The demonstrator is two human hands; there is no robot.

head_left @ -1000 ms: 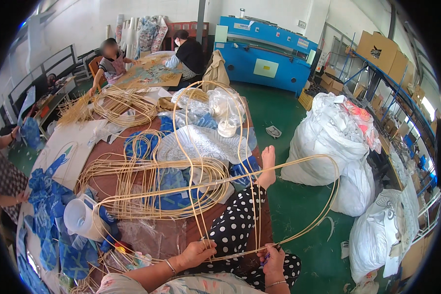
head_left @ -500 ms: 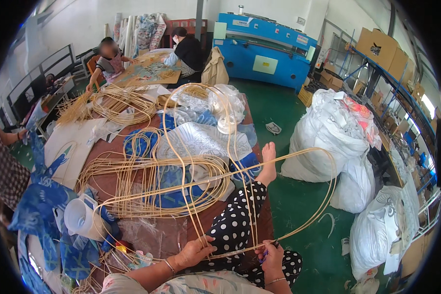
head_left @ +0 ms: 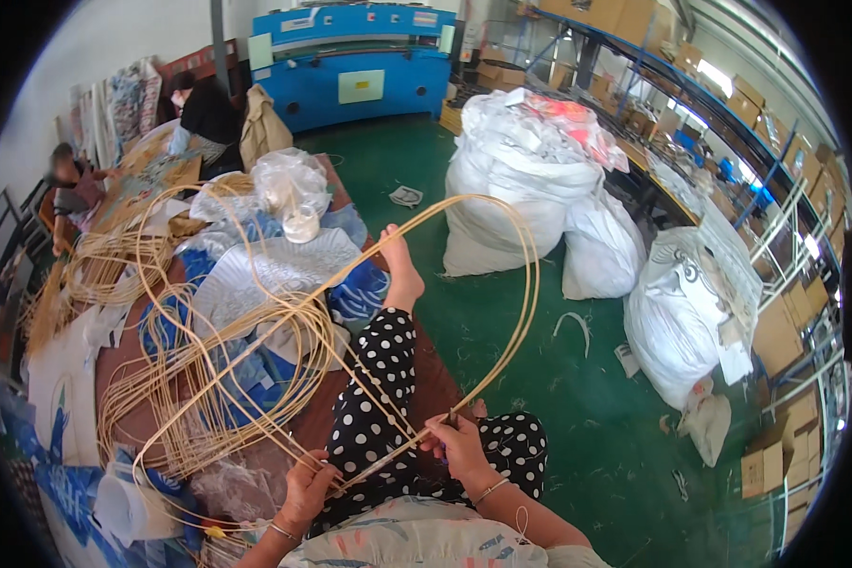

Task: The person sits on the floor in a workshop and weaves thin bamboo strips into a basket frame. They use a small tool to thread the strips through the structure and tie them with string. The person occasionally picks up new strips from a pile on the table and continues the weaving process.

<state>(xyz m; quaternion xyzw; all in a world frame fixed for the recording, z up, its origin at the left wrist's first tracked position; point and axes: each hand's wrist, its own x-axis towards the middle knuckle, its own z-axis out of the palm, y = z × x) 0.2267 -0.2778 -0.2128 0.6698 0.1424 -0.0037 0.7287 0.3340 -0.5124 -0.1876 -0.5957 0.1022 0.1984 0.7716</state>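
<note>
A light frame of thin cane loops crosses in front of me, one long loop set over another. My left hand is closed around the canes at the frame's near edge, above my lap. Farther right along that edge, my right hand pinches the canes where the loops cross. A small dark piece shows at its fingers, too little of it to name. Beneath the frame, a heap of similar cane loops lies on the reddish-brown tabletop, over blue and white cloth.
My leg in polka-dot trousers stretches across the tabletop. A white plastic pitcher stands at lower left. Large white sacks rest on the green floor at right, near shelving with boxes. Two people sit at a far-left table, before a blue machine.
My view has turned to the right. The cane frame has tilted, its right loop now rising higher, and my right hand has come up above my left.
</note>
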